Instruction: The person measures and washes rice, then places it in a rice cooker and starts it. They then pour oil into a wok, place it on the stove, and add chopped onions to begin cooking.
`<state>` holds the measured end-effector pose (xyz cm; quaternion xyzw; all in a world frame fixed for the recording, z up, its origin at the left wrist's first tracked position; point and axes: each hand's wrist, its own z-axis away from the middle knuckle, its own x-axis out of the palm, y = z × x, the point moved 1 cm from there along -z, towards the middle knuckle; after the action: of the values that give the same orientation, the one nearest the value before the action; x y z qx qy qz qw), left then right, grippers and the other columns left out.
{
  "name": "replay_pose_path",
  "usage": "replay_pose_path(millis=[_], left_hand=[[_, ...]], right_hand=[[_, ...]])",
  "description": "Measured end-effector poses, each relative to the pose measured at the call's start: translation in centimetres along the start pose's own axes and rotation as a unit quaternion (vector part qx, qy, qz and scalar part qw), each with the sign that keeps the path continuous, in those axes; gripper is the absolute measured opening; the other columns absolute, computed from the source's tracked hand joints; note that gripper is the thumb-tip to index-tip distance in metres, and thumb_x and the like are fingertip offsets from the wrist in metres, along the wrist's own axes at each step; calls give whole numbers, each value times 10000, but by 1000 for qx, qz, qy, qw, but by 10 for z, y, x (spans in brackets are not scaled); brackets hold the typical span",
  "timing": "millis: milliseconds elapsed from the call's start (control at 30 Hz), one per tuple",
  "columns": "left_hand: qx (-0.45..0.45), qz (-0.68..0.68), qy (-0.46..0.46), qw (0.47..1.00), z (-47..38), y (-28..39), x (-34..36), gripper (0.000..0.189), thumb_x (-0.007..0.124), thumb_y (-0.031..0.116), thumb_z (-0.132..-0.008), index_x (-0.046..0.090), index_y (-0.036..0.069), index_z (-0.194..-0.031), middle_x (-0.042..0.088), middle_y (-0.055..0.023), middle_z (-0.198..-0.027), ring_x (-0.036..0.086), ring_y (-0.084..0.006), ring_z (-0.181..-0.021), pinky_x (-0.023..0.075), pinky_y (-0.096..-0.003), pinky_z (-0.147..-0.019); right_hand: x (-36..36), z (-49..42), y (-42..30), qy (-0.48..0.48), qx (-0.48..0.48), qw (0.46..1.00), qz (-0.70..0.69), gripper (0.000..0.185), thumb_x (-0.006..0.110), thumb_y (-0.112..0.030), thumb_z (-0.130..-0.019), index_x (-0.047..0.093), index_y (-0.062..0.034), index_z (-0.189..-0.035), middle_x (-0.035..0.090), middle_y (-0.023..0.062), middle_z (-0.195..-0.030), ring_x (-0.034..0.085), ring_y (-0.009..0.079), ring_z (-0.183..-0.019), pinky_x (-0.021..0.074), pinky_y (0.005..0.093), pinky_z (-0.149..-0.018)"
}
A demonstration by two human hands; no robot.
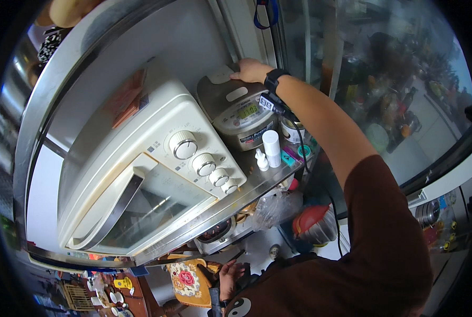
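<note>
My right hand (250, 71), with a black band on its wrist, is at the rear top edge of a grey rice cooker (220, 93). The thumb rests near the cooker's pale rear part; the other fingers are partly hidden, so their grip is unclear. The cooker has a lit display and a closed lid. Beside it is a large cream countertop oven (140, 119) with several knobs and a glass door. Low in the picture, my left hand (231, 273) has partly curled fingers, near a thin dark object (237, 255); whether it holds this is unclear.
A white cylindrical container (272, 148), a small white dropper bottle (261, 160) and a can (291, 131) stand near the metal shelf's edge. A black cable (305, 152) hangs past them. Below are a plastic bag (273, 210) and a chair with a floral cover (186, 279).
</note>
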<state>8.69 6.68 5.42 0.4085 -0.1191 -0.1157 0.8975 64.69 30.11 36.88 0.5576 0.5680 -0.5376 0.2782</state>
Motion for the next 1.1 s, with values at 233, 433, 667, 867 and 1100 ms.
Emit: replay_pose_path(millis=[233,433,667,867,1100], left_hand=[[7,26,6,1000,9,-9,-19,323,577,162,-916,537,-8,-1188,670,-146,-1016,681,-201,-800,561,-281,-682],[29,17,-14,999,1,-8,-15,314,529,167,-943,525,-13,-1200,667,-162,-1056,682,-213,-815,563,-283,-699],[35,13,-45,998,-10,-15,1,325,527,172,-948,525,-13,-1216,663,-171,-1084,682,-225,-834,563,-300,-718],[22,45,-43,998,-10,-24,2,313,548,153,-935,543,-13,-1200,666,-158,-1053,685,-224,-815,564,-288,-695],[0,46,-43,998,-17,-21,11,284,545,134,-931,555,-6,-1178,668,-149,-1032,685,-224,-813,560,-277,-684]], right_hand=[[-27,115,-66,128,-154,979,-43,308,569,-236,-885,642,12,-1052,616,255,-1058,586,419,-1023,474,485,-904],[20,207,-85,100,-161,977,93,431,613,-319,-855,602,-32,-1177,531,172,-1107,500,323,-1073,425,428,-917],[38,207,-88,105,-123,980,114,600,615,-369,-846,510,-19,-1321,489,169,-1150,462,318,-1078,412,420,-894],[41,202,-96,96,-100,983,119,573,623,-345,-822,543,-15,-1283,475,176,-1157,459,332,-1080,432,432,-894],[37,196,-93,102,-92,987,81,497,638,-291,-792,602,-18,-1205,489,175,-1135,462,349,-1087,458,447,-873]])
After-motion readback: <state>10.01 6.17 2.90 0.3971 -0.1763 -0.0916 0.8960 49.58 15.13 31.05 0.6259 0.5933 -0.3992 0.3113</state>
